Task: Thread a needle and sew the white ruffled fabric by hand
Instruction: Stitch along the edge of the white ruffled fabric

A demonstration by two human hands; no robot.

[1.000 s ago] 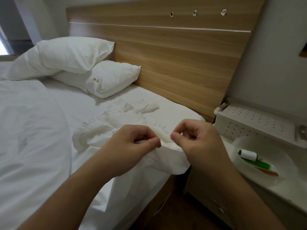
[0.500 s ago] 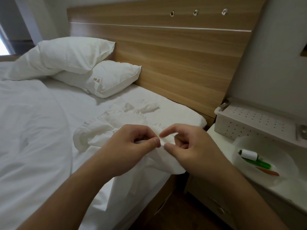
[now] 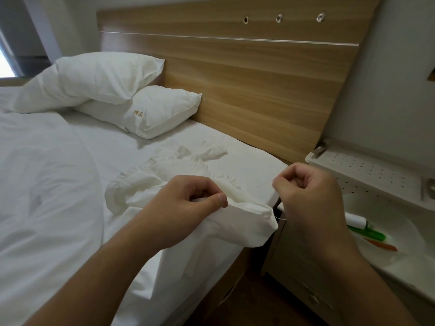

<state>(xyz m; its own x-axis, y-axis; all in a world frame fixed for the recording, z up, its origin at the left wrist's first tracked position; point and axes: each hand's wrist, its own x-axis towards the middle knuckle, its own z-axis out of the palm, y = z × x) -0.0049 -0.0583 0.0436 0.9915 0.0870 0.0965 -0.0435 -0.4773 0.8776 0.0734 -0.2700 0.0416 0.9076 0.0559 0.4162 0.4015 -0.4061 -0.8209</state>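
white fabric (image 3: 235,217): ruffled, bunched at the bed (image 3: 58,184) edge nearest the nightstand; its front fold hangs over that edge.
left hand (image 3: 186,208): fingers curled, thumb pressed onto the fabric's top hem, pinching it against the forefinger.
right hand (image 3: 310,196): fingers curled into a loose fist, thumb and forefinger tips together. Held apart from the fabric, on its nightstand side. Looks like a pinch on needle or thread; needle itself too small to make out.
thread (image 3: 279,214): thin pale strand showing by the fabric's right corner, under the right hand. Can't trace the full run.
rest of fabric: trails back onto the bed toward the pillows, ruffled edge up.
pillows (image 3: 146,111): two, white, stacked at the head of the bed against the wooden headboard (image 3: 259,90).
nightstand (image 3: 294,267): just beside the bed, right of the fabric.
dish (image 3: 404,234): white, on the nightstand; holds a white spool (image 3: 356,221), a green item (image 3: 368,234) and an orange item (image 3: 382,245).
perforated tray (image 3: 367,170): white, behind the dish, by the wall.
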